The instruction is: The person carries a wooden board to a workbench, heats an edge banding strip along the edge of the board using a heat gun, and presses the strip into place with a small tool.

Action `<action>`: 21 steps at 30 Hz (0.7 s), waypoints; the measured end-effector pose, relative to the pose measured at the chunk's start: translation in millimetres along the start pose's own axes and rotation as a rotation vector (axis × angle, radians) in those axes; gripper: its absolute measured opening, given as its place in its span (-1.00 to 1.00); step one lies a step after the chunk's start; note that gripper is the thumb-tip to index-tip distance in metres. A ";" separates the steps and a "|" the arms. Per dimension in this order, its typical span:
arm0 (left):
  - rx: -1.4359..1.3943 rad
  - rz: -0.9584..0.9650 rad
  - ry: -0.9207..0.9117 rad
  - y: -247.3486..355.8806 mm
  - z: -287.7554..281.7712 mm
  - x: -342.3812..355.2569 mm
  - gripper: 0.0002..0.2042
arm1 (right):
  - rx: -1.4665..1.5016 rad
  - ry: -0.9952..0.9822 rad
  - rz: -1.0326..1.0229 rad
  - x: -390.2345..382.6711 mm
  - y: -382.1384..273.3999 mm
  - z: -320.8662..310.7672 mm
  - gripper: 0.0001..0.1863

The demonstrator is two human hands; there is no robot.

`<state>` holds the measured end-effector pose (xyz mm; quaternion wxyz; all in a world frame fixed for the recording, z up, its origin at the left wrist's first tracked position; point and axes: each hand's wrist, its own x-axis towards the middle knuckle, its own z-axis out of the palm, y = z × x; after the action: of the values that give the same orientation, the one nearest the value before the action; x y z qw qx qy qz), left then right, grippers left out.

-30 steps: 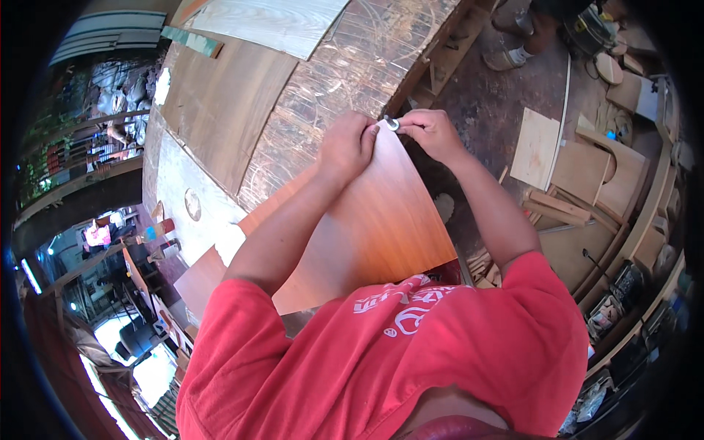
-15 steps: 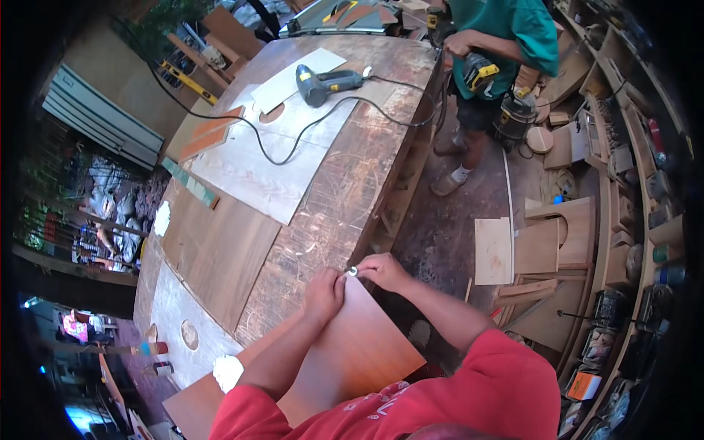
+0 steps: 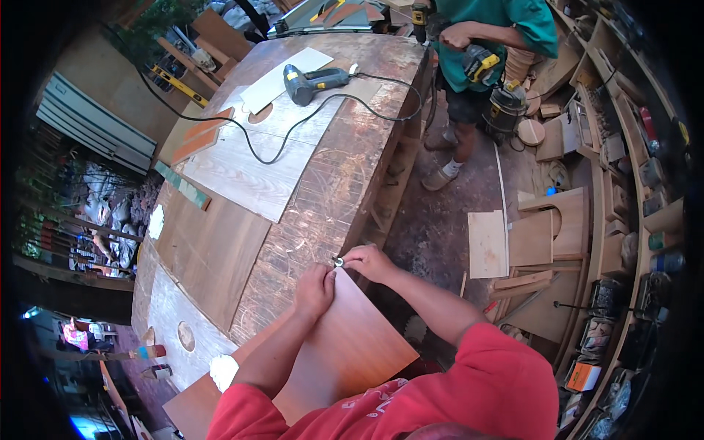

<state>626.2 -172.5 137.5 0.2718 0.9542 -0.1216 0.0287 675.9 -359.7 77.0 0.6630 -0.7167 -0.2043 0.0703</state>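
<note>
My left hand (image 3: 314, 290) is closed on the edge of a reddish-orange wood-grain panel (image 3: 362, 334) near its far corner, at the front edge of the worn workbench (image 3: 328, 187). My right hand (image 3: 369, 262) pinches a small shiny metal piece (image 3: 337, 262) at that corner; its exact kind is too small to tell. A brown board (image 3: 211, 260) and a pale board with a round hole (image 3: 167, 324) lie on the bench left of my hands. A white crumpled item (image 3: 223, 372) sits beside the panel.
A grey-and-black heat gun (image 3: 315, 83) with a looping cord lies on the far boards. A co-worker in a green shirt (image 3: 458, 81) stands at the bench's right, holding power tools. Cut wood pieces (image 3: 530, 237) and cluttered shelves (image 3: 617, 235) line the right side.
The view has tilted up, showing the far bench, heat gun and co-worker. My hands have shifted slightly toward the bench's left, still at the panel corner with the metal piece.
</note>
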 end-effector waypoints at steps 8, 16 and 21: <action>-0.005 -0.034 0.002 0.4 0.7 -1.4 -0.88 | -0.043 -0.050 -0.003 -18.7 -3.6 -5.1 -0.86; 0.009 -0.029 0.003 -3.2 -0.2 -4.7 -0.88 | 0.002 -0.093 -0.011 -36.7 -5.6 -7.6 -0.87; -0.006 0.002 0.011 4.2 1.7 -4.9 -0.89 | 0.043 -0.006 -0.003 -7.1 0.8 -3.1 -0.88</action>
<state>620.4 -175.8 137.6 0.2752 0.9531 -0.1213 0.0337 670.8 -365.3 75.4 0.6778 -0.7017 -0.2060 0.0759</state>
